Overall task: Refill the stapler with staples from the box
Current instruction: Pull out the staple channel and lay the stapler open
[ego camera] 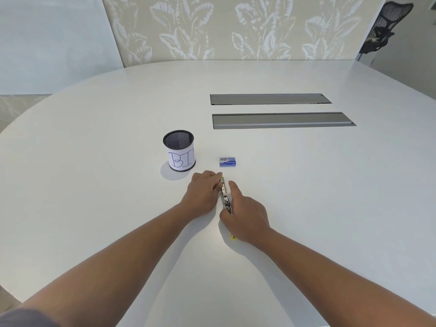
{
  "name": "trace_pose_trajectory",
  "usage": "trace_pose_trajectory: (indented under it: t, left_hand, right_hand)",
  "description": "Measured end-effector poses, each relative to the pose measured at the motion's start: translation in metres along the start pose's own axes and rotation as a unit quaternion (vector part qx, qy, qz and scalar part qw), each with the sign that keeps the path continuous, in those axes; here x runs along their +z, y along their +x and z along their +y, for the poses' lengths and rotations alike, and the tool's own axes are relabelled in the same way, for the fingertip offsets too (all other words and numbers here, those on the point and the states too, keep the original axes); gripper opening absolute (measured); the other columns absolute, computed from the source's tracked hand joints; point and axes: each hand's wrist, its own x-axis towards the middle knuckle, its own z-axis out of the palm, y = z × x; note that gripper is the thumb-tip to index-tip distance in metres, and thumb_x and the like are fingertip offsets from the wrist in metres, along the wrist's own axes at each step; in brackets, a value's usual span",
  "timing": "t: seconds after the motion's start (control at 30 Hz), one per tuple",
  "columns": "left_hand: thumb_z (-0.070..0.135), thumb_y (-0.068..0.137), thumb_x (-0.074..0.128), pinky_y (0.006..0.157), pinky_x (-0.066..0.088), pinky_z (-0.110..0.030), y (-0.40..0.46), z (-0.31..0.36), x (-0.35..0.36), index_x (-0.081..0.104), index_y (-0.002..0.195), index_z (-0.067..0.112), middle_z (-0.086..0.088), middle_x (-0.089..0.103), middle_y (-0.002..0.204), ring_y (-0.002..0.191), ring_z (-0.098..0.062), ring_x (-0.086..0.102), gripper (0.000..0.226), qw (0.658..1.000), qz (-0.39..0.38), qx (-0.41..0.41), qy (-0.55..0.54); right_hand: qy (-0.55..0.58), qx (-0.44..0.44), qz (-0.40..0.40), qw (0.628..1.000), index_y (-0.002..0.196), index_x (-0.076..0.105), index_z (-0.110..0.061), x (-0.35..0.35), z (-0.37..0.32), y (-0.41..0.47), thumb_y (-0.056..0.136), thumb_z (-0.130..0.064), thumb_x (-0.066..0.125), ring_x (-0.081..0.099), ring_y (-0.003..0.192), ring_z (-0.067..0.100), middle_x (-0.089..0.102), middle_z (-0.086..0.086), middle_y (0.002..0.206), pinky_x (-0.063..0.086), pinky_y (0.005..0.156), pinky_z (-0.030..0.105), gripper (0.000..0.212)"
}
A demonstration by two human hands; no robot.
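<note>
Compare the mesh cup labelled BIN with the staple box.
The mesh cup is a tall, upright black cylinder with an open top; the staple box is a low, flat blue rectangle, apparently closed. The cup is far bigger and sits left of the box. Both stand on the white table, untouched by either hand.

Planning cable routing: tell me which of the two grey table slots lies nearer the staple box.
The nearer slot, the longer-looking one closer to the person; the far slot sits behind it, toward the wall. The staple box lies in front of both.

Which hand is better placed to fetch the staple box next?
Probably the left hand: it grips the far end of the silver metal stapler, nearest the small blue staple box; the right hand holds the near end.
</note>
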Motion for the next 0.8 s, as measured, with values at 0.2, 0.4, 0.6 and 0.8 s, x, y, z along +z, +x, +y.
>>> trace_pose_trajectory:
  t: [0.2,0.4,0.6,0.8]
  left_hand:
    - [0.026,0.101,0.048,0.101,0.032,-0.035,0.002,-0.004,0.002,0.060,0.133,0.029,0.007,0.053,0.131,0.119,-0.025,0.039,0.034,1.000,0.005,-0.003,0.009]
    - [0.027,0.097,0.056,0.099,0.037,-0.030,0.006,-0.013,0.005,0.066,0.123,0.031,0.013,0.062,0.119,0.108,-0.016,0.045,0.028,0.998,0.041,0.019,-0.035]
    - [0.015,0.095,0.060,0.090,0.031,-0.022,0.004,-0.016,0.007,0.067,0.125,0.028,0.012,0.061,0.119,0.102,-0.015,0.043,0.034,0.997,0.063,0.047,-0.011]
    - [0.020,0.095,0.061,0.092,0.034,-0.023,0.006,-0.016,0.008,0.067,0.124,0.029,0.015,0.060,0.118,0.101,-0.010,0.040,0.031,0.997,0.062,0.032,-0.017]
  right_hand:
    - [-0.021,0.015,0.003,1.000,0.151,0.026,-0.023,0.005,-0.001,0.002,0.088,-0.031,0.047,0.057,0.077,0.025,0.054,-0.006,0.073,0.043,0.065,0.035,0.067]
    - [0.009,-0.009,-0.029,0.999,0.132,0.043,-0.030,-0.001,0.009,0.015,0.094,-0.051,0.048,0.063,0.081,0.021,0.063,-0.007,0.074,0.049,0.072,0.037,0.044]
    - [0.091,-0.012,-0.091,0.992,0.147,0.041,-0.032,-0.019,0.019,0.035,0.100,-0.034,0.049,0.062,0.090,0.015,0.071,-0.011,0.092,0.047,0.078,0.034,0.048]
    - [0.139,-0.026,-0.109,0.984,0.144,0.048,-0.035,-0.020,0.026,0.046,0.097,-0.030,0.058,0.064,0.085,0.014,0.074,-0.005,0.090,0.050,0.080,0.035,0.048]
